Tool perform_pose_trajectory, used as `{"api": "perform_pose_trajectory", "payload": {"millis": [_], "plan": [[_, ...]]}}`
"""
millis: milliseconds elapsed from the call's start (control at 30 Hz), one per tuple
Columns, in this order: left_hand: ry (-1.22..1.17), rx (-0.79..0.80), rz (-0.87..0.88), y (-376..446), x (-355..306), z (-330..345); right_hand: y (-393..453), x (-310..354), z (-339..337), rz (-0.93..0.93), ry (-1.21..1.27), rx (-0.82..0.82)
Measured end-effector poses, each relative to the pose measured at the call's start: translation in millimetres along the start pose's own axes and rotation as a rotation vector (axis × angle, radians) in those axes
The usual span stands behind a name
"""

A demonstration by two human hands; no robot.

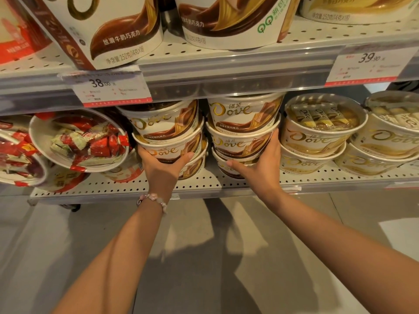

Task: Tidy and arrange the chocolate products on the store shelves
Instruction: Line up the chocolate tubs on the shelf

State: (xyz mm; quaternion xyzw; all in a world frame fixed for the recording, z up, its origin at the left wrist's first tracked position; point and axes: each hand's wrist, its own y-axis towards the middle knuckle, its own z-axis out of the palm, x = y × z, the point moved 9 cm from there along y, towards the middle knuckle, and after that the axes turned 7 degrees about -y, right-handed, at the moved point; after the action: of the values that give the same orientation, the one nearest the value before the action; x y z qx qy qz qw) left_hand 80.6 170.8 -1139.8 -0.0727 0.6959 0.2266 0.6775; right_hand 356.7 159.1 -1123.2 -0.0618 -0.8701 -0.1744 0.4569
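With the left hand (159, 163) cupped round the left Dove tub stack (169, 141) and the right hand (260, 164) clasping the right Dove tub stack (243, 134) on the lower shelf (204, 185), an uneven shove could topple these upright, logo-forward towers onto the tilted red-candy tub (79, 141).

A perforated white shelf (226, 180) carries stacked Dove tubs (243, 141) beside tilted red candy tubs (79, 141).

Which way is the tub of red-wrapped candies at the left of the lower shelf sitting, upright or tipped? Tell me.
Tipped. The tub of red-wrapped candies leans with its clear lid facing outward, showing the candies inside, unlike the upright Dove tubs beside it.
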Motion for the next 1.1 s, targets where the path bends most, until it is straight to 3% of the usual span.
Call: {"api": "perform_pose_trajectory", "payload": {"millis": [667, 1100], "plan": [[0.197, 0.068, -0.159, 6, -1, -6, 19, 2, -4, -0.037, 0.062, 0.058], [0.269, 0.078, -0.341, -9, -11, -3, 18, -9, -5, 0.072, 0.043, 0.031]]}}
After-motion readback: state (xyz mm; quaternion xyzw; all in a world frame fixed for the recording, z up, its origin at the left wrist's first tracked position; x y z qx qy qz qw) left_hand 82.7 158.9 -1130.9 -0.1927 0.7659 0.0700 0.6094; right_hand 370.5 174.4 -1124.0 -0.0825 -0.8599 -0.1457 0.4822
